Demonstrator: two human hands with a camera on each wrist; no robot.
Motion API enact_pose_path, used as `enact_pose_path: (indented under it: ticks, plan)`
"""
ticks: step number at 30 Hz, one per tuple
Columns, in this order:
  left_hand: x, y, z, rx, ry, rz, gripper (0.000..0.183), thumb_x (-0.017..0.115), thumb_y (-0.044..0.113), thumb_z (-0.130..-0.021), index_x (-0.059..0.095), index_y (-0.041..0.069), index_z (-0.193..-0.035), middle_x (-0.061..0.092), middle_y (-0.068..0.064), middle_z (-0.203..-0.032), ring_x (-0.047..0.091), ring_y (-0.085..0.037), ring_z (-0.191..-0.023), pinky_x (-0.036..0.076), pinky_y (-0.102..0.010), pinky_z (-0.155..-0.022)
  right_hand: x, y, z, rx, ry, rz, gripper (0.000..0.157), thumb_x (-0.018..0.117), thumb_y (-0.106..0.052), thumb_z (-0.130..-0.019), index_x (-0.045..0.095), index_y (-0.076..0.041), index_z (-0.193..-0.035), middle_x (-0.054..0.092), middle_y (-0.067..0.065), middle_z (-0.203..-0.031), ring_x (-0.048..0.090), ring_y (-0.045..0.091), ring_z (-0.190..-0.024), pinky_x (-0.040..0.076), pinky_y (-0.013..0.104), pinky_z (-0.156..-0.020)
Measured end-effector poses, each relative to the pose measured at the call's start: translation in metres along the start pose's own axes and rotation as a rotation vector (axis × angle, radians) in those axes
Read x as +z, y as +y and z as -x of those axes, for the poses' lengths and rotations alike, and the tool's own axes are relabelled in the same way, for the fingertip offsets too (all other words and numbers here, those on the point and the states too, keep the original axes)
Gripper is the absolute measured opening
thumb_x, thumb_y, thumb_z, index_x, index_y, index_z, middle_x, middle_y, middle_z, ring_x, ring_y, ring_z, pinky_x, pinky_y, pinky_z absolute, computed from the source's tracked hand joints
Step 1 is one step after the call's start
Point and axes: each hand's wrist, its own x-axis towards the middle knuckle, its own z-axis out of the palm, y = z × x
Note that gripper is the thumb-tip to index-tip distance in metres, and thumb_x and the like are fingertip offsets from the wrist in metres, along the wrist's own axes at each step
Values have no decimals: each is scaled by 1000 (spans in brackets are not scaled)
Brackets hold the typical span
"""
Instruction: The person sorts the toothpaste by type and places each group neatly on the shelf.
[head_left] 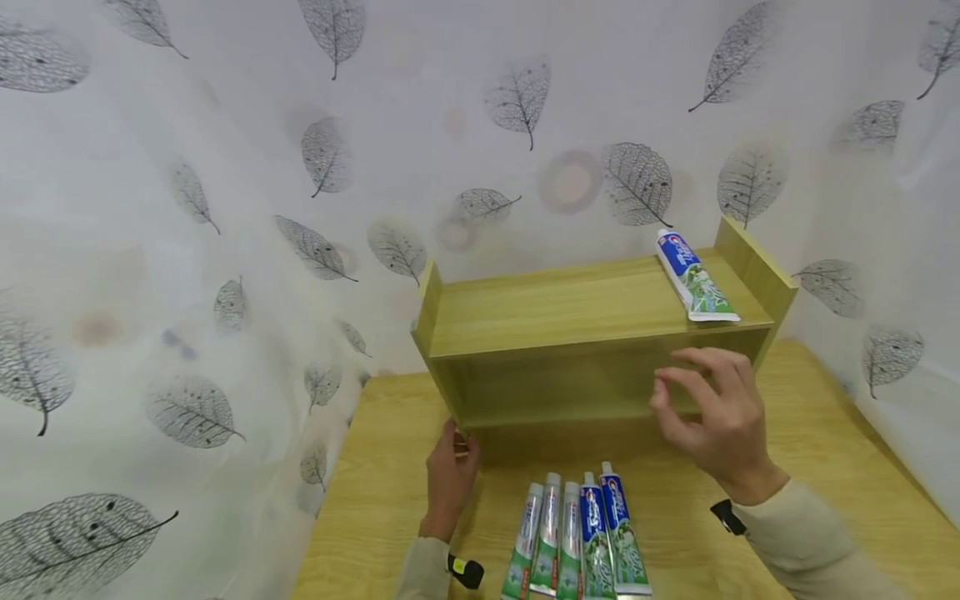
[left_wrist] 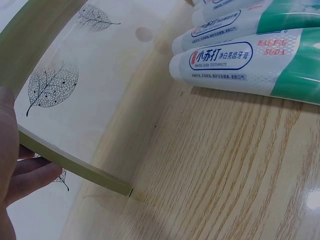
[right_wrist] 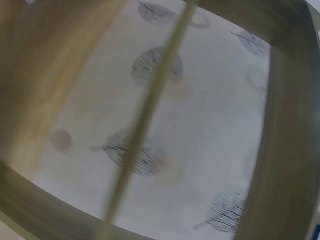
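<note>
My left hand (head_left: 452,477) grips the lower left side panel of a small wooden shelf (head_left: 555,308); in the left wrist view, fingers (left_wrist: 37,176) lie on the panel's far side. My right hand (head_left: 716,417) is raised in front of the shelf's right half, fingers loosely bent and holding nothing. Above it, a blue, white and green toothpaste tube (head_left: 693,279) lies on the top board near the right side panel, cap toward the wall. Three white and green toothpaste tubes (head_left: 547,533) lie between my hands on the table, beside two blue and green toothpaste tubes (head_left: 607,533).
The shelf stands on a wood-grain table (head_left: 810,467), its lower opening facing me. Behind and to the left hangs a pale leaf-patterned covering (head_left: 225,250), close behind the shelf. Through the shelf's frame, a thin board edge (right_wrist: 145,120) crosses the right wrist view.
</note>
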Motion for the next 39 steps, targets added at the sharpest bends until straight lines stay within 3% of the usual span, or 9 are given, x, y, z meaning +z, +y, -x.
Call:
enact_pose_path:
  ticks: [8,14,18,20,22,25,32,39]
  plan:
    - [0,-3,-1,10,-4,8,36,71,-5,-98,62,1,-132,73,-9,-90,80,-24,-79,66,-20,-64,3,-5,55,50,-163,10,36,61,-22,-99,75,4,-79,72,27,-88,63,46,-83,49,46,-74]
    - [-1,-4,1,-19,-11,18,37,71,-4,-98,63,3,-134,74,-9,-91,80,-24,-80,66,-19,-65,2,-21,96,145,-371,12,33,62,-29,-100,78,-3,-88,75,13,-88,63,29,-84,52,37,-74]
    - [-1,-4,1,-25,-18,18,35,71,-3,-99,63,3,-133,74,-10,-91,80,-23,-81,65,-19,-65,0,-38,122,231,-549,24,15,79,-22,-86,78,-9,-94,75,4,-91,61,18,-86,56,28,-71]
    - [-1,-4,1,-19,-15,19,34,71,-2,-99,63,3,-133,74,-10,-91,80,-23,-80,65,-19,-64,-1,-45,132,254,-620,43,25,89,-17,-76,78,-11,-98,74,0,-94,60,15,-87,58,25,-69]
    - [-2,-4,1,-12,-13,20,35,71,-3,-99,63,2,-133,74,-10,-91,80,-23,-80,65,-19,-64,-1,-52,141,271,-681,67,38,97,-18,-68,78,-12,-101,72,-2,-95,60,12,-87,58,24,-67]
    - [-2,-4,0,-4,-11,18,35,71,-3,-99,62,2,-133,74,-10,-92,80,-23,-80,65,-19,-64,-3,-61,153,313,-747,88,45,102,-20,-65,77,-12,-102,71,-2,-96,63,12,-85,59,24,-66]
    - [-1,-6,0,4,0,5,36,71,-5,-98,63,2,-132,74,-10,-91,80,-23,-79,65,-19,-63,-7,-80,172,518,-903,79,35,98,-15,-74,77,-17,-102,74,-5,-100,71,13,-90,64,29,-73]
    - [0,-6,0,-11,-12,5,36,71,-3,-99,62,2,-134,74,-10,-92,80,-23,-80,65,-19,-64,-12,-92,181,697,-1047,80,33,97,-18,-78,76,-22,-103,69,-9,-102,67,11,-93,62,25,-74]
